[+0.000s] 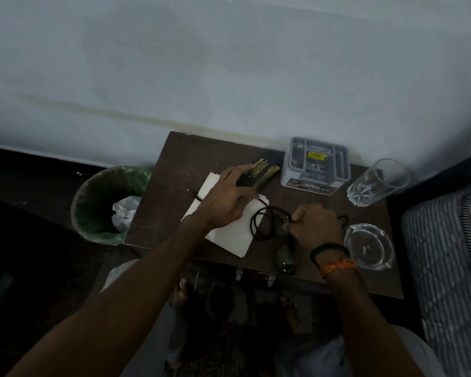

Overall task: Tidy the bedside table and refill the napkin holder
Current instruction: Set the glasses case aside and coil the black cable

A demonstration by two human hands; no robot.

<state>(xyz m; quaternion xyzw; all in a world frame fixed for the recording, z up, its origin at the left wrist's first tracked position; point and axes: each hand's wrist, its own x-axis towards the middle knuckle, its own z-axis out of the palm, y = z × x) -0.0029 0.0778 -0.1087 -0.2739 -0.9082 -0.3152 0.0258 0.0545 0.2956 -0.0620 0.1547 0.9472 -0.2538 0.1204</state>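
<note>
- Left grip (229, 198): the hand lies over the white paper, fingers curled round the near end of a black spectacle case (259, 170) with gold lettering, near the back of the desk.
- Right grip (317, 227): the fingers are curled and pinch a thin black cable (259, 224) that loops over the corner of the paper; black and orange bands circle the wrist.
- Desk (180, 164): a dark brown, flat wooden top set against a pale wall, with a striped bed cover (446, 254) at its right side.
- Bin (104, 205): round, lined with a green plastic bag, standing on the floor just left of the desk; crumpled white paper lies inside it.
- Paper (229, 238): flat white sheets, rectangular, lying at a slant in the middle of the desk, partly under the left hand.
- Napkin holder (314, 164): a grey plastic box with divided compartments and a yellow label, at the back of the desk; what it holds I cannot tell.
- Drinking glass (375, 183): clear, with a cut base, right of the holder.
- Ashtray (369, 246): clear glass, rounded, at the desk's front right.
- Sunglasses (284, 257): dark with greenish lenses, at the front edge below the right hand.
</note>
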